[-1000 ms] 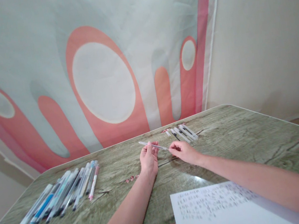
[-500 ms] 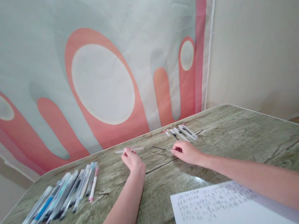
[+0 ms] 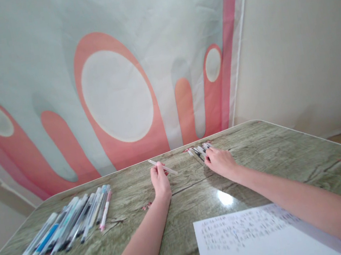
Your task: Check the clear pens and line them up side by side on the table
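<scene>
My left hand point(image 3: 161, 183) pinches the tube point(image 3: 171, 171), its ends jutting past my fingers; my right hand point(image 3: 221, 161) is over at the row of parts point(image 3: 197, 154), fingers bunched, grip on anything hidden; pens point(image 3: 65, 226) lie well left of both hands.

On the white paper point(image 3: 261, 251), which lies at the near right side of the table point(image 3: 291, 151), there are several rows of small dark writing point(image 3: 238, 229) in its far part, but they are too blurred and no word can be read.
</scene>
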Demonstrator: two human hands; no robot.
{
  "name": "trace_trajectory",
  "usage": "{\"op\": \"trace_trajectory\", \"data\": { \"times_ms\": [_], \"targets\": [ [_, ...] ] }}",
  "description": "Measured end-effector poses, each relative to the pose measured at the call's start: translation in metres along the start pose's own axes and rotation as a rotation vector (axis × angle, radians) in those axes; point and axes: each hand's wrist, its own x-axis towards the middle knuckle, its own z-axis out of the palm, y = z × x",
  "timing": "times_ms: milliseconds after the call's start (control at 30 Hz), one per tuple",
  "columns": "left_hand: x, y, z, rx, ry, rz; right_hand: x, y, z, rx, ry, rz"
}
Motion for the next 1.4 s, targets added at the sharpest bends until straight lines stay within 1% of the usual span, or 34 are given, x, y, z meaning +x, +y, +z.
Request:
{"op": "trace_trajectory", "data": {
  "times_ms": [100, 200, 567, 767, 933, 1033, 1200, 1300, 1400],
  "targets": [
    [-0.008, 0.005, 0.004, 0.018, -0.111, 0.017, 0.0, 0.0, 0.002, -0.041, -0.057, 0.004],
    [-0.012, 0.007, 0.006, 0.023, -0.153, 0.013, 0.0, -0.001, 0.005, -0.048, -0.104, -0.007],
    [-0.01, 0.005, 0.005, 0.017, -0.17, -0.018, -0.004, -0.003, 0.007, -0.064, -0.153, -0.067],
    [-0.009, 0.003, 0.004, 0.025, -0.173, -0.022, -0.006, -0.005, 0.006, -0.078, -0.224, -0.07],
    [-0.009, 0.003, 0.004, 0.03, -0.181, -0.026, -0.008, -0.006, 0.008, -0.07, -0.269, -0.078],
    [-0.009, 0.003, 0.004, 0.033, -0.182, -0.031, -0.01, -0.008, 0.01, -0.047, -0.263, -0.082],
    [-0.008, 0.002, 0.004, 0.037, -0.186, -0.036, -0.008, -0.007, 0.006, 0.044, -0.18, -0.066],
    [-0.008, 0.002, 0.004, 0.042, -0.182, -0.041, 0.0, -0.002, 0.004, 0.115, -0.163, -0.1],
    [-0.008, 0.001, 0.004, 0.044, -0.184, -0.05, 0.014, 0.006, 0.005, 0.245, -0.144, -0.149]
  ]
}}
